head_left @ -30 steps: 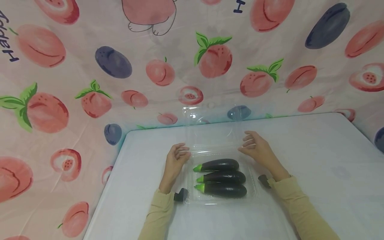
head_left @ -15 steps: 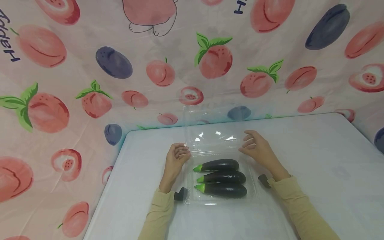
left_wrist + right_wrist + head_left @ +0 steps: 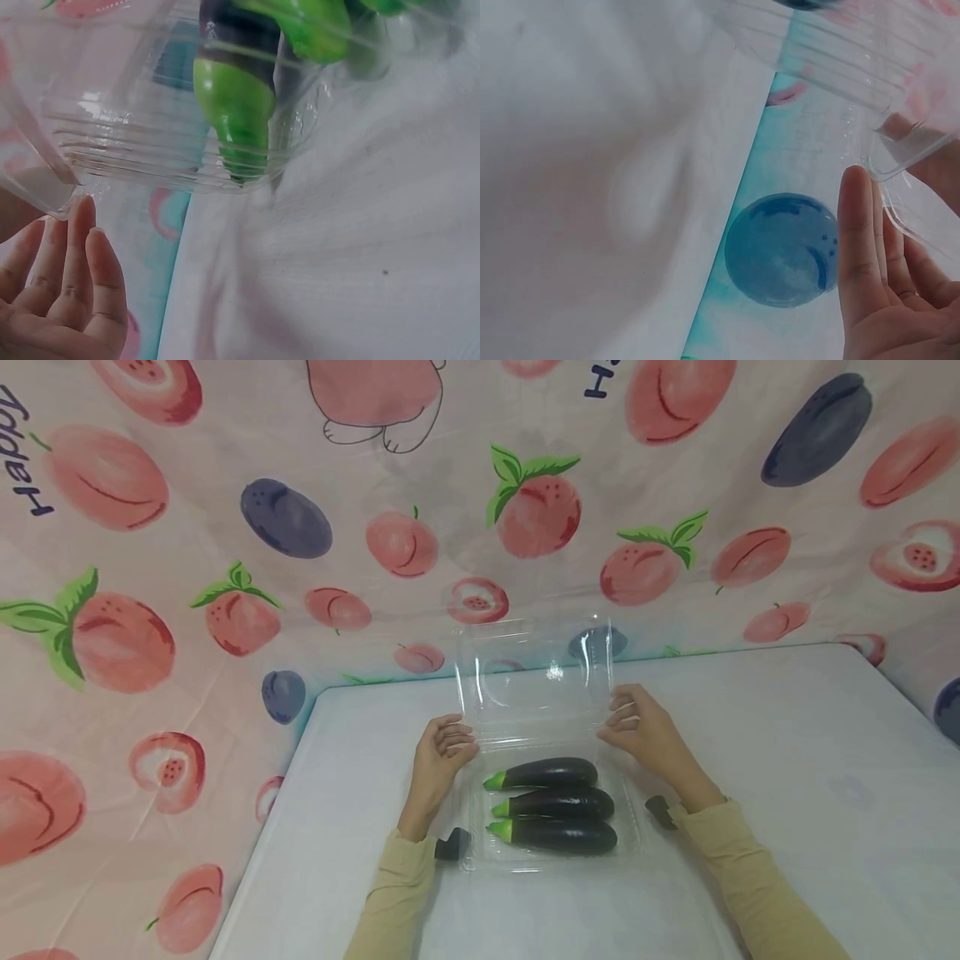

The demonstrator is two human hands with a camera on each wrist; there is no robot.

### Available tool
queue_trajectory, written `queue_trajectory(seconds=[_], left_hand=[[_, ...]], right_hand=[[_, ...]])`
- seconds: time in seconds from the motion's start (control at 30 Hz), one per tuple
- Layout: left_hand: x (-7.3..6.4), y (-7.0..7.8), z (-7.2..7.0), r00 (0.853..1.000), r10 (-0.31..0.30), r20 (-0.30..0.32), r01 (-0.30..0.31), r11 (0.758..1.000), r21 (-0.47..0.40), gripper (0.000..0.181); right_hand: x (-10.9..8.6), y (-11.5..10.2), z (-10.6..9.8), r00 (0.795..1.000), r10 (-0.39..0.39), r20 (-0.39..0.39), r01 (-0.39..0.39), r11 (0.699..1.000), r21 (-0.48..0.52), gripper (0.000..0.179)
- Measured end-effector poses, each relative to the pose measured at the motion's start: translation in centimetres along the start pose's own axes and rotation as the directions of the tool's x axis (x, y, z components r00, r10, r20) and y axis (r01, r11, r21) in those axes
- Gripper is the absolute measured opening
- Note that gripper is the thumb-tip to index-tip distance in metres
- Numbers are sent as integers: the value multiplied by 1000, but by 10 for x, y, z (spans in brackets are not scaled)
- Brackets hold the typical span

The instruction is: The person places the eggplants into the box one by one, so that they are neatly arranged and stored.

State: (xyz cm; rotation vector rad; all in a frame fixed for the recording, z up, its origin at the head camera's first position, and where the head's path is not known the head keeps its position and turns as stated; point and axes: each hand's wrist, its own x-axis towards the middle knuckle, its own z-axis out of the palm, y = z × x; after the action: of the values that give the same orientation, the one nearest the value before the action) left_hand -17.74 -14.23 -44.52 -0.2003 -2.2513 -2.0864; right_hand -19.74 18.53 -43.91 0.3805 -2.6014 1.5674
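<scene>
Three dark eggplants (image 3: 557,803) with green stem ends lie side by side in a clear plastic clamshell container (image 3: 551,867). Its see-through lid (image 3: 525,689) stands raised at the far side. At the container's back left corner, my left hand (image 3: 441,756) pinches the plastic edge between thumb and fingers. My right hand (image 3: 645,727) does the same at the back right corner. In the left wrist view, a green eggplant tip (image 3: 236,112) shows through the ribbed wall beyond the fingers (image 3: 79,262). The right wrist view has the fingers (image 3: 859,240) against the clear corner.
A white table (image 3: 787,793) lies under the container. Behind and to the left hangs a pink cloth (image 3: 337,468) printed with fruit. Black wrist pieces (image 3: 453,845) sit at both cuffs, close to the container's sides.
The clear lid has shifted its tilt and its side edges now show plainly, with the far edge a little higher. Both hands and the eggplants stay almost where they were.
</scene>
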Motion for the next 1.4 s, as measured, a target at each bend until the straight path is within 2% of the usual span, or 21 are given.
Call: queue_trajectory(seconds=[0.17, 0.33, 0.43, 0.63, 0.8, 1.03, 1.13, 1.4], left_hand=[[5, -14, -2, 999, 35, -30, -34, 999, 38, 57], [8, -14, -3, 998, 43, -56, -39, 997, 63, 54], [7, -3, -2, 996, 56, -68, -52, 996, 67, 52], [3, 23, -2, 991, 123, -60, -119, 991, 68, 48], [4, 27, -4, 986, 153, -62, -147, 986, 83, 47], [8, 30, -2, 985, 156, -78, -155, 988, 30, 42], [9, 30, -2, 984, 150, -94, -149, 989, 20, 39], [18, 4, -7, 981, 156, -118, -156, 988, 9, 37]], right_hand=[[1, 1, 1, 1000, -22, -3, 22, 1000, -13, 55], [0, 1, 1, 998, -58, -14, 58, 998, -17, 53], [0, 2, 2, 995, -91, -25, 91, 996, -27, 51], [-1, 2, 3, 992, -121, -35, 120, 992, -38, 49], [0, 3, 4, 991, -129, -37, 127, 991, -45, 48], [0, 3, 4, 988, -151, -36, 149, 988, -47, 46], [0, 4, 4, 986, -161, -32, 159, 986, -49, 47], [1, 8, 2, 987, -149, -53, 146, 988, -51, 38]])
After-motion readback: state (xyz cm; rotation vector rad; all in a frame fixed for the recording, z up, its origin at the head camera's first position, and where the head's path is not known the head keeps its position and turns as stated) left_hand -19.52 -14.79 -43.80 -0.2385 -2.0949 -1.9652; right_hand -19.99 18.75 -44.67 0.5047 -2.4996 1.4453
